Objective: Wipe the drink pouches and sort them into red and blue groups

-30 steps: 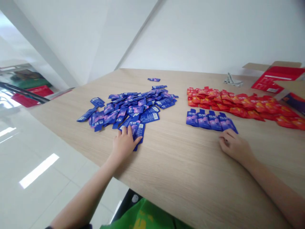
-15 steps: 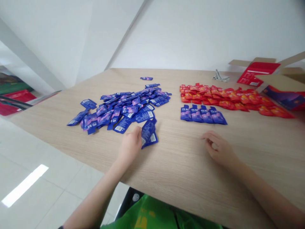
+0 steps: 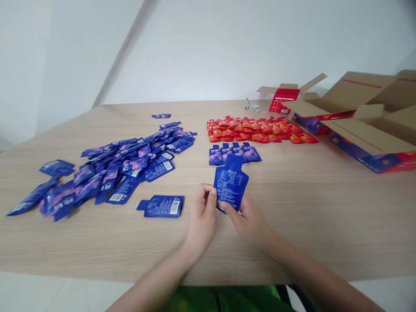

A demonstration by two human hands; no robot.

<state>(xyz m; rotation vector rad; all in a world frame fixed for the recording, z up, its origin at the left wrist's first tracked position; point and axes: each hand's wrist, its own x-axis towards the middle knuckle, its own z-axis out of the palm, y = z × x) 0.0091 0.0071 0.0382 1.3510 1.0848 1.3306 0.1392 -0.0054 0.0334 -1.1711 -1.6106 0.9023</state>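
Between both hands I hold a blue sachet upright, its printed back facing me and its narrow neck up. My left hand pinches its left edge, and my right hand grips the lower right corner with the thumb in front. Just behind it lies a row of several blue sachets, fronts up, partly hidden by the held one. A single blue sachet rests barcode side up to the left of my left hand. Farther left spreads a loose heap of blue sachets.
Red sachets lie in overlapping rows behind the blue row. Open cardboard boxes stand at the right, with a small red box at the back. Crumpled white strips and one stray blue sachet are near the wall.
My left hand has brought a blue sachet right from beside the heap, and my right hand has come in to grip it too. Another sachet stays on the table. The view has swung right.
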